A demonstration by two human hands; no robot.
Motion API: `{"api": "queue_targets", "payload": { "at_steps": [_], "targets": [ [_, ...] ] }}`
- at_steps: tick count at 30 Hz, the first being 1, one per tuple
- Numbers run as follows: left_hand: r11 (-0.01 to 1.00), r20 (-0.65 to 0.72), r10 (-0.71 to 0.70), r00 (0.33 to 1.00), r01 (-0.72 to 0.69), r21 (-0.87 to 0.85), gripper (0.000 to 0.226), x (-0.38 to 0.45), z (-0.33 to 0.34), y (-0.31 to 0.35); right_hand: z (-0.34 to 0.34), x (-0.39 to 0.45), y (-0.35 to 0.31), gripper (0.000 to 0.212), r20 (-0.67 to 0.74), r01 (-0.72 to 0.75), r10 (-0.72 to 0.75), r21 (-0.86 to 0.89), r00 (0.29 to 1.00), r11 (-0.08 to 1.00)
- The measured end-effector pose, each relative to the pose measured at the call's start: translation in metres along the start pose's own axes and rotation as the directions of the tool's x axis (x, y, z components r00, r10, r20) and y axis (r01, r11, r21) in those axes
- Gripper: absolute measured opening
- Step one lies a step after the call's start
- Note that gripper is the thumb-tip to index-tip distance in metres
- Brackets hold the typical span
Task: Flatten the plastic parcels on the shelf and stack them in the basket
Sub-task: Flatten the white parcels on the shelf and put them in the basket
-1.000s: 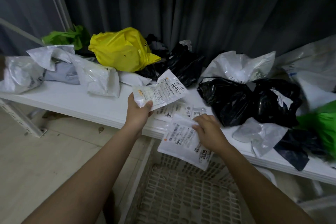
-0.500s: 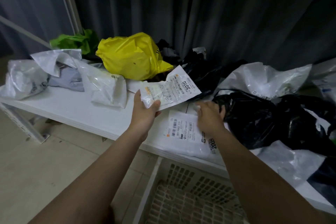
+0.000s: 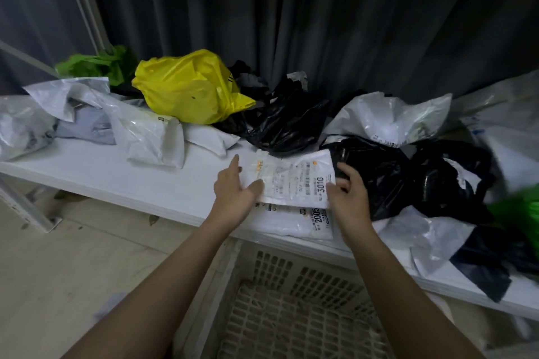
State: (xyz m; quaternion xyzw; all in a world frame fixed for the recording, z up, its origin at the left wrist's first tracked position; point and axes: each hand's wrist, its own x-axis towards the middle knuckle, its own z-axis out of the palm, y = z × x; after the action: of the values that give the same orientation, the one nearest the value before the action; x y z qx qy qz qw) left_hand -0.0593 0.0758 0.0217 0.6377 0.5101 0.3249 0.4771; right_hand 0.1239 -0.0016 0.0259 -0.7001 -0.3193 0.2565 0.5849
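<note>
A white labelled parcel marked 3010 [image 3: 294, 182] lies flat on the white shelf [image 3: 116, 181], on top of another white parcel marked 2005 [image 3: 294, 221] at the shelf's front edge. My left hand [image 3: 236, 188] is spread open, thumb and fingers touching the upper parcel's left edge. At its right edge rests my right hand [image 3: 347, 189], fingers relaxed against the plastic. The white lattice basket [image 3: 291, 309] stands on the floor under the shelf, below my forearms.
Crumpled parcels crowd the shelf: white ones [image 3: 151, 137] and a green one [image 3: 96, 65] at left, a yellow one [image 3: 186, 87] behind, black ones [image 3: 408, 175] and white ones [image 3: 390, 116] at right. A dark curtain hangs behind.
My left hand has laid the 3010 parcel down on the 2005 parcel and let go of its grip. My right hand has shifted from the lower parcel to the upper one's right edge.
</note>
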Motion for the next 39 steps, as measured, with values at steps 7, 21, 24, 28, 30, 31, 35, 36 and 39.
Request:
{"api": "queue_targets", "payload": {
  "at_steps": [7, 21, 24, 28, 30, 31, 35, 36, 39],
  "targets": [
    [0.751, 0.185, 0.265, 0.947, -0.322, 0.577, 0.051, -0.003, 0.041, -0.007, -0.001, -0.009, 0.040, 0.046, 0.034, 0.064, -0.055, -0.373, 0.998, 0.925],
    [0.497, 0.285, 0.335, 0.898, -0.425, 0.757, 0.086, 0.025, 0.070, -0.037, 0.040, 0.011, 0.068, 0.084, 0.433, 0.566, -0.370, -0.697, 0.822, 0.440],
    [0.489, 0.289, 0.355, 0.889, -0.440, 0.753, 0.085, 0.027, 0.074, -0.045, 0.044, 0.012, 0.074, 0.077, 0.424, 0.545, -0.351, -0.728, 0.835, 0.416],
    [0.531, 0.237, 0.361, 0.902, -0.408, 0.743, 0.083, 0.026, 0.077, -0.051, 0.047, 0.012, 0.078, 0.063, 0.389, 0.509, -0.348, -0.765, 0.853, 0.394],
    [0.544, 0.225, 0.367, 0.903, -0.405, 0.735, 0.080, 0.027, 0.079, -0.056, 0.048, 0.012, 0.080, 0.067, 0.388, 0.501, -0.336, -0.775, 0.858, 0.385],
    [0.546, 0.219, 0.372, 0.902, -0.404, 0.734, 0.078, 0.028, 0.079, -0.057, 0.048, 0.013, 0.081, 0.070, 0.380, 0.497, -0.344, -0.780, 0.859, 0.379],
    [0.526, 0.186, 0.396, 0.899, -0.389, 0.756, 0.067, 0.030, 0.082, -0.063, 0.049, 0.012, 0.083, 0.068, 0.372, 0.480, -0.329, -0.797, 0.868, 0.365],
    [0.520, 0.178, 0.402, 0.898, -0.384, 0.763, 0.064, 0.030, 0.082, -0.064, 0.049, 0.012, 0.082, 0.064, 0.372, 0.476, -0.320, -0.800, 0.871, 0.366],
    [0.507, 0.182, 0.402, 0.897, -0.383, 0.772, 0.063, 0.031, 0.084, -0.067, 0.049, 0.012, 0.082, 0.062, 0.373, 0.470, -0.308, -0.808, 0.875, 0.357]
  ]
}}
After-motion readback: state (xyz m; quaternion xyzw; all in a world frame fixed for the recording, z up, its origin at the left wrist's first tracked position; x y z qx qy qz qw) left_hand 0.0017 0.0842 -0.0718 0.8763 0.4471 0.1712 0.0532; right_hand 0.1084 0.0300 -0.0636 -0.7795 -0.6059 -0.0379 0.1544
